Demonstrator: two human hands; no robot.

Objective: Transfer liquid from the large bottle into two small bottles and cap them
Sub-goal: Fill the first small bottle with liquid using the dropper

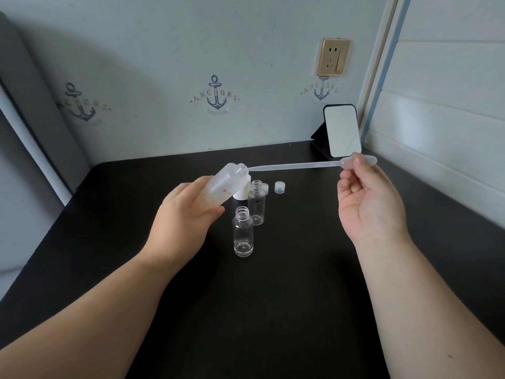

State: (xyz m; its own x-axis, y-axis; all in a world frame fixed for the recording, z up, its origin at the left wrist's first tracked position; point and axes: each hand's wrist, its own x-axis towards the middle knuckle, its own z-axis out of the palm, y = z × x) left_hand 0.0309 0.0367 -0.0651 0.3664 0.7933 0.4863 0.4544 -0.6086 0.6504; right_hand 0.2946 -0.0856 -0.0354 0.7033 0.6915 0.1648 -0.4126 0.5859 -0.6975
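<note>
My left hand (181,214) grips the large frosted bottle (222,186), tilted with its open mouth up and to the right. My right hand (366,198) pinches the bulb of a long clear plastic pipette (295,166), which lies almost level with its tip at the large bottle's mouth. Two small clear bottles stand uncapped on the black table: the near one (243,232) and the far one (256,202). Two small clear caps lie behind them, one (279,187) in plain view and one (264,186) partly hidden by the far bottle. A white cap (241,195) stands behind the large bottle.
The black table (246,310) meets the wall at the back and at the right. A small mirror on a black stand (341,131) sits at the back right corner. A wall socket (333,56) is above it.
</note>
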